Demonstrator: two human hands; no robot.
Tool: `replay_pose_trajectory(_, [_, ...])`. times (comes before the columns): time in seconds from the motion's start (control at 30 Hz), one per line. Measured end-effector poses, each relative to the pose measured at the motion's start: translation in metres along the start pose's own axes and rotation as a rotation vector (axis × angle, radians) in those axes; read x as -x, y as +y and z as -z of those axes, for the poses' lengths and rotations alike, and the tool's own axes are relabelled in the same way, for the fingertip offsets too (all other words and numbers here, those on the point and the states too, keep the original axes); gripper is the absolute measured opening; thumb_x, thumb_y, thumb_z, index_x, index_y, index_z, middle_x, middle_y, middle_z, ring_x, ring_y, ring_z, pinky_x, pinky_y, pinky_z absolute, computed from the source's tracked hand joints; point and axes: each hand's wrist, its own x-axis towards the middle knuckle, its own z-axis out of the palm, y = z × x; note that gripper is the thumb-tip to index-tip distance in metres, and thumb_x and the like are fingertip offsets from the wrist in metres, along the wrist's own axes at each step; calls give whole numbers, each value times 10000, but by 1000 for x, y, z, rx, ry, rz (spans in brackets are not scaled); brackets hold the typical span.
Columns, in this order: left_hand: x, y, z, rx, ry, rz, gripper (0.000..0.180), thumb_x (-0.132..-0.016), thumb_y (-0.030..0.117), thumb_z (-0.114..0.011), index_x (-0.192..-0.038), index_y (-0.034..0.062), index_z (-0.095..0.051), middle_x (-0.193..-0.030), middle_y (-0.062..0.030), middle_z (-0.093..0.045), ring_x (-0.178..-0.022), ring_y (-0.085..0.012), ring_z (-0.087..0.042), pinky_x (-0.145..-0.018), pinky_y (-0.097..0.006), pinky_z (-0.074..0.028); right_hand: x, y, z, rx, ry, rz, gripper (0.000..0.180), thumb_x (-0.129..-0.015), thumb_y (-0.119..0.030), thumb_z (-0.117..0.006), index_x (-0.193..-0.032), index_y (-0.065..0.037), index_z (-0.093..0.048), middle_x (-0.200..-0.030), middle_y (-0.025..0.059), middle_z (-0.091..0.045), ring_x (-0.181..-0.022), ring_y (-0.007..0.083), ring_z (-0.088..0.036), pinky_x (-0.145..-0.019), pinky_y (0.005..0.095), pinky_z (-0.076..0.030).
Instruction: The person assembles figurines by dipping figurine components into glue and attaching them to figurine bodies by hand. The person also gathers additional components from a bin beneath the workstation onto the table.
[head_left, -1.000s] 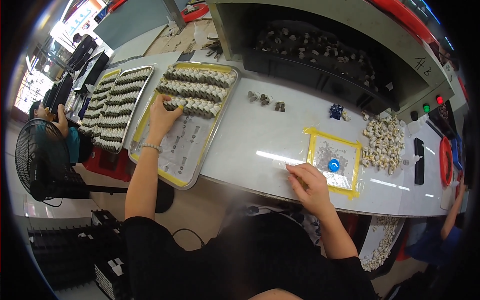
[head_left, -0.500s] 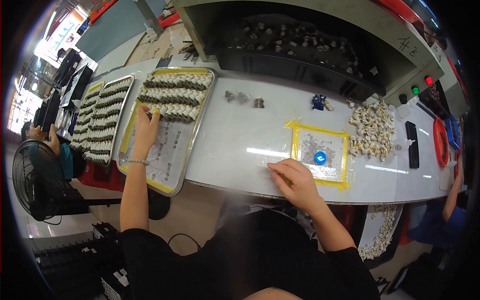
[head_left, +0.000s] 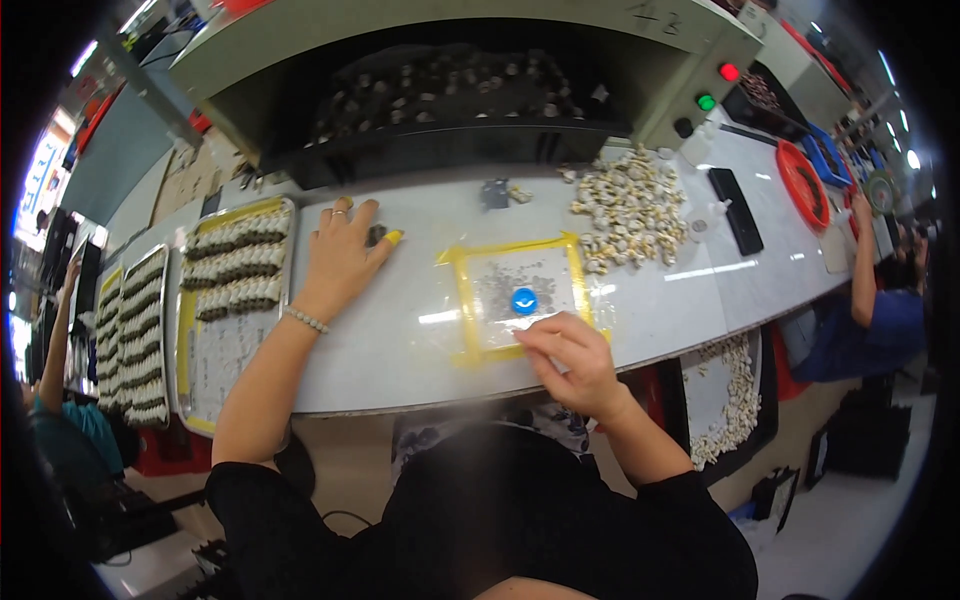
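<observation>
My left hand [head_left: 342, 255] is spread over the white table, palm down, with a yellow covering on one fingertip. Small dark pieces [head_left: 376, 235] show between its thumb and fingers. My right hand [head_left: 578, 366] has its fingertips pinched together at the near edge of a yellow-taped square [head_left: 512, 246]; anything in the pinch is too small to make out. Within that square lie grey specks [head_left: 505, 278] and a round blue cap [head_left: 524, 301]. To the left, a yellow-edged metal tray [head_left: 215, 365] carries rows of pale-and-dark small pieces [head_left: 238, 266].
More filled trays [head_left: 146, 335] stand at far left. A grey-green cabinet [head_left: 640, 125] with a dark opening spans the back. Right of the square are a heap of whitish pieces [head_left: 630, 212], a black slab [head_left: 735, 210] and a red basin [head_left: 801, 185]. A co-worker's blue sleeve [head_left: 872, 325] shows at right.
My left hand has left the tray's rows and moved right, onto the dark pieces on the table. The view has turned rightward. My right hand stays pinched and now sits closer to the taped square.
</observation>
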Motion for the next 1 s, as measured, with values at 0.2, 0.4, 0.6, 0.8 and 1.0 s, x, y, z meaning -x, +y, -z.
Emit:
replay_pose_trajectory(0.2, [7,16,-18,-143,13,-132,307,-794,252,-589,-1046,78,-567,-1146,-147,-512,-1016,-291,-477,-745,-437,-398,20,52,87,261,183,-262,184,-781,42,-600,-956,23,-652,-876,138,-622,-783,239,-612,-710,290,-483])
replay_pose_trajectory(0.4, [9,37,26,-180,35,-275,389,-750,234,-626,-1079,40,-553,-1170,-176,-501,-1095,-309,-457,-839,-409,-390,-8,55,112,313,207,-238,197,-774,24,-620,-966,-2,-655,-886,120,-624,-804,255,-616,-722,308,-485])
replay_pose_trajectory(0.6, [-61,-3,69,-212,343,-322,496,-664,195,-728,-1081,-8,-549,-1167,-190,-506,-1074,-334,-477,-888,-415,-403,-121,69,101,472,2,37,337,-718,-24,-683,-1047,-14,-612,-1063,108,-579,-1009,303,-548,-870,357,-450])
replay_pose_trajectory(0.8, [-90,-43,48,-189,37,-191,443,-548,129,-801,-923,28,-588,-1024,-128,-534,-975,-299,-509,-805,-382,-474,-172,144,84,721,-308,41,291,-651,-100,-740,-913,-45,-626,-917,91,-590,-918,282,-561,-821,372,-426])
replay_pose_trajectory(1.0, [-79,-42,44,-187,142,-249,415,-532,117,-797,-879,57,-578,-1019,-83,-515,-975,-266,-491,-742,-383,-444,-166,154,82,760,-326,138,197,-635,-100,-668,-829,-90,-636,-800,49,-594,-870,233,-569,-768,363,-398])
